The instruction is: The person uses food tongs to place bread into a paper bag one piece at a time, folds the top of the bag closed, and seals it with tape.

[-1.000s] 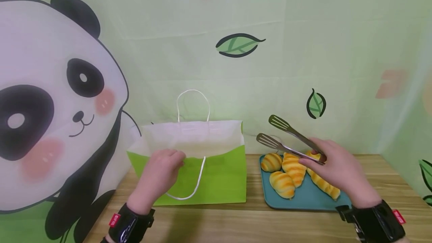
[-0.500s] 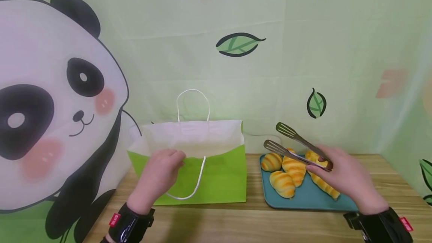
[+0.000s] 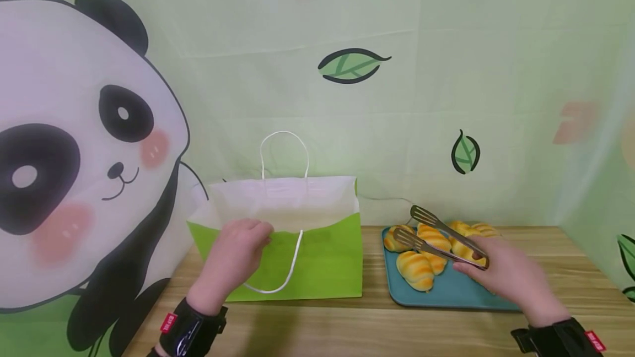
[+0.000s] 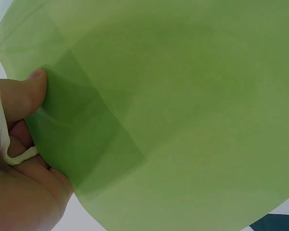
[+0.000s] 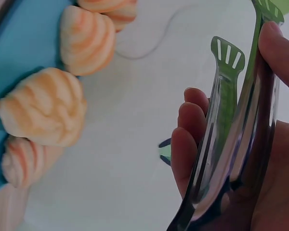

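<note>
My left hand [image 3: 238, 249] pinches the front rim of a green paper bag [image 3: 322, 263] with a white inside. In the left wrist view the thumb [image 4: 26, 96] lies on the green face, the other fingers partly behind the paper; a white cord handle [image 4: 23, 156] crosses that hand. The bag stands with its mouth spread. My right hand [image 3: 513, 274] grips metal tongs [image 3: 458, 237], their slotted ends apart with nothing between them. They hover over bread rolls [image 3: 415, 271] on a blue tray [image 3: 466, 297]. Part of the rolls is hidden behind tongs and hand.
The bag's rear cord handle [image 3: 284, 133] stands up behind its mouth. Bag and tray sit on a wooden table [image 3: 327, 329], the tray to the right of the bag. A printed cloth with a panda [image 3: 124, 180] and leaves hangs close behind; a thin cord [image 3: 384, 198] runs along it.
My right hand has moved down and slightly right, bringing the tongs from above the tray's back down over the rolls. The left hand and the bag have stayed in place.
</note>
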